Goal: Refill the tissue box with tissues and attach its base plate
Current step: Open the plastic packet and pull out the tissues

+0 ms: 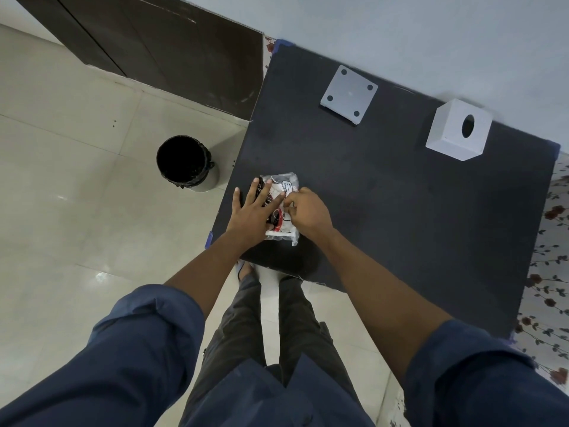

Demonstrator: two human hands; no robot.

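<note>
We see a black table (400,217) bearing a tissue packet (284,188), a white base plate (349,94) and a white tissue box (455,131).

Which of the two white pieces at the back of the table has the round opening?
The tissue box, the cube on the right. The base plate to its left is flat with four dark corner dots.
</note>
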